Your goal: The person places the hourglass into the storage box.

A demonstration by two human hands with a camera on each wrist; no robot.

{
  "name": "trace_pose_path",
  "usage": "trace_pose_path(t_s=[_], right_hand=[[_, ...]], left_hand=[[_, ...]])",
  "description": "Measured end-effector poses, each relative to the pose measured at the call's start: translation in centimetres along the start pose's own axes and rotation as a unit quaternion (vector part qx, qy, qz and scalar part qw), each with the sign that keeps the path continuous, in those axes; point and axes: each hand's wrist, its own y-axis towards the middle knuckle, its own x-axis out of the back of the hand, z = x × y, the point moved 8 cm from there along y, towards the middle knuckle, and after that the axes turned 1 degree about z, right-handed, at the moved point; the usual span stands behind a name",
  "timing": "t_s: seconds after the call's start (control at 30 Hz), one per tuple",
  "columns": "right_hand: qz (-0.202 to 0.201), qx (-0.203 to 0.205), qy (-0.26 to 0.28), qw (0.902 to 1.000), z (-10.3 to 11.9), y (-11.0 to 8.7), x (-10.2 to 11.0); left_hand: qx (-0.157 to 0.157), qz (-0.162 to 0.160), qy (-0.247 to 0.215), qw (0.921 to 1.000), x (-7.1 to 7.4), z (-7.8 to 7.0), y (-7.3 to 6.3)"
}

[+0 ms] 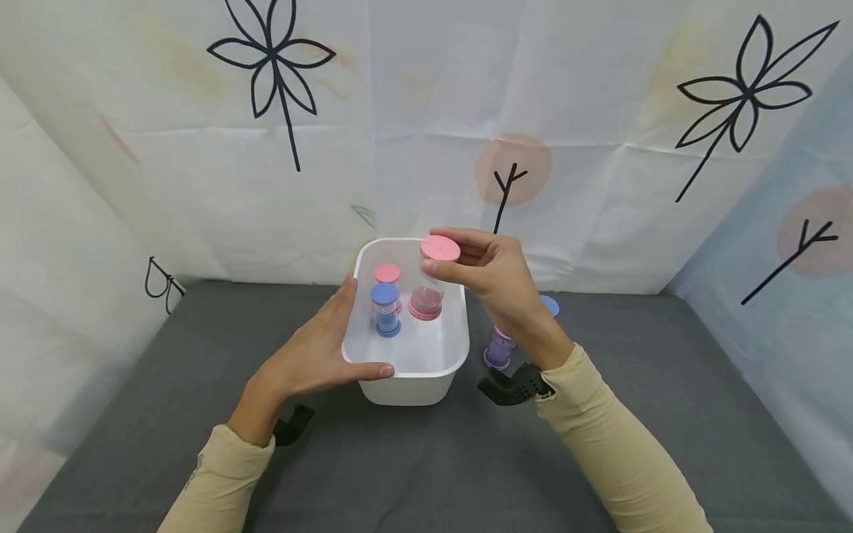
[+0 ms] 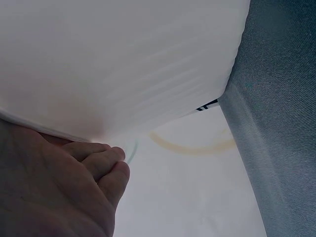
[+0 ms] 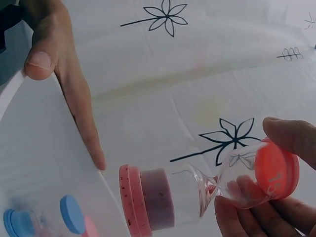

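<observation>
My right hand (image 1: 489, 277) pinches a large pink-capped sand timer (image 3: 195, 190) by its upper end, thumb on one side and fingers on the other. Pink sand fills part of its lower bulb in the head view. The timer is upright over the right half of a white plastic tub (image 1: 436, 359). My left hand (image 1: 316, 340) rests at the tub's near left corner, fingers straight along the left wall and thumb stretched along the front rim. Inside the tub stand a blue sand timer (image 1: 385, 309) and a smaller pink sand timer (image 1: 387, 273), partly hidden behind it.
Right of the tub, partly hidden by my right wrist, a purple sand timer (image 1: 497, 352) stands on the dark grey cloth (image 1: 413, 474). A blue cap (image 1: 550, 305) shows behind that wrist. A patterned white curtain (image 1: 426, 111) hangs close behind the tub.
</observation>
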Motion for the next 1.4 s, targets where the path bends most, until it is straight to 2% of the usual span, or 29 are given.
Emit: trace_pose_path(t_s=[0.33, 0.5, 0.77, 1.0, 1.23, 1.4], right_hand=[[0.002, -0.026, 0.007, 0.9996, -2.1, 3.2, -2.6], [0.007, -0.041, -0.002, 0.9991, -3.5, 3.9, -3.4], [0.033, -0.068, -0.038, 0.9964, -5.3, 3.2, -4.1], [0.064, -0.075, -0.07, 0.9927, -6.8, 2.4, -4.9], [0.077, -0.097, -0.101, 0.9872, -8.7, 2.2, -5.3], [0.082, -0.112, -0.128, 0.982, -9.3, 2.2, -5.5]], left_hand=[[0.008, 0.003, 0.0, 1.0, -0.1, 0.2, -0.1], [0.013, 0.008, -0.004, 0.9999, -0.2, 0.2, -0.2], [-0.003, 0.006, -0.006, 1.0, -0.2, -0.1, -0.1], [-0.012, 0.001, -0.007, 0.9999, -0.1, -0.1, -0.2], [0.012, 0.014, -0.006, 0.9998, -0.3, 0.3, -0.3], [0.016, 0.019, -0.003, 0.9997, -0.3, 0.2, -0.2]])
